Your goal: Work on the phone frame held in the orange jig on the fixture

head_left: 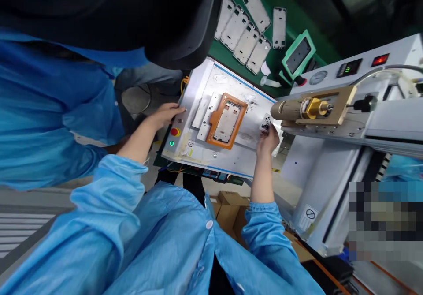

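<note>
My left hand (165, 115) lies at the left edge of the white machine base (201, 72), its fingers stretched out and holding nothing. Near its fingertips are a small metal button and a red stop button (175, 132). At the right side of the base, my right hand (269, 140) is closed on a small white wipe (265, 122) with black smudges; I cannot tell if it is paper or cloth. Between the hands sits an orange fixture (214, 121), holding a silver phone frame (227, 123).
A brass-coloured dispensing head (291, 110) hangs from the machine's arm at the right. Several phone frames (246, 43) lie on the green mat behind, with a green holder (299, 54) and a syringe barrel (270, 82). A person in blue (49, 118) is at the left.
</note>
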The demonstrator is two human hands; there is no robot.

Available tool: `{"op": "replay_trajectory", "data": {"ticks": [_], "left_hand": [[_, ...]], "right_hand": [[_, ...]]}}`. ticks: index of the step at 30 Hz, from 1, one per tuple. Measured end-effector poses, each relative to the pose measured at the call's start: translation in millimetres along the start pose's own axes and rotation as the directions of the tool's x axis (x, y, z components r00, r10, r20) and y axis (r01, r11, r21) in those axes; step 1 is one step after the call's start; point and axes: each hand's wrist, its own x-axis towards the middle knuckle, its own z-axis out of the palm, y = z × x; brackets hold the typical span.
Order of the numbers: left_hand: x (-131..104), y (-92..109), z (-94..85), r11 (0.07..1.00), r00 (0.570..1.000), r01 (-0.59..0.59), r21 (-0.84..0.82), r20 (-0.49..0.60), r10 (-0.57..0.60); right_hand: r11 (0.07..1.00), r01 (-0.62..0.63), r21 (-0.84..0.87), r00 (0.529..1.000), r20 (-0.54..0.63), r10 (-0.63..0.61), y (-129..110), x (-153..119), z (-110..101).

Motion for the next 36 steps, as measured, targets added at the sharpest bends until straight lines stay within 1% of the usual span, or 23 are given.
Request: {"op": "replay_trajectory", "data": {"ticks": [3,6,9,16,19,24,29,34,36], "left_hand": [[5.0,9.1,-0.8,0.999,1.0,0.007,0.054,0.026,-0.008],[4.0,16.6,2.7,0.992,0.999,0.048,0.115,0.001,-0.049],[2.4,19.7,8.3,0.99,0.997,0.081,0.118,-0.02,-0.079],[5.8,7.1,13.2,0.998,0.998,0.065,0.006,-0.009,-0.065],[7.6,3.1,14.3,0.998,0.998,0.055,-0.013,0.002,-0.055],[6.0,2.3,16.0,0.998,0.999,0.052,-0.032,-0.01,-0.052],[2.3,3.1,16.2,0.999,1.0,0.028,-0.039,-0.008,-0.029],[2.4,4.0,16.9,0.997,0.998,0.064,-0.044,-0.015,-0.065],[3.7,3.2,16.9,0.997,0.998,0.069,-0.039,-0.013,-0.069]], "right_hand": [[0.997,0.038,-0.07,0.999,0.017,-0.037,-4.7,7.2,3.1],[0.984,0.072,-0.162,0.997,0.043,-0.066,-7.4,6.9,6.5],[0.973,0.096,-0.208,0.994,0.064,-0.085,-5.9,4.1,9.5],[0.952,0.17,-0.255,0.983,0.114,-0.145,-0.5,3.3,12.0],[0.951,0.188,-0.244,0.979,0.13,-0.16,0.7,3.2,10.8],[0.945,0.207,-0.253,0.973,0.15,-0.173,5.6,3.2,8.4],[0.942,0.222,-0.252,0.968,0.173,-0.181,11.8,11.2,6.3],[0.918,0.249,-0.308,0.961,0.2,-0.193,15.2,19.6,3.3],[0.919,0.252,-0.302,0.96,0.198,-0.198,16.5,20.2,3.3]]}}
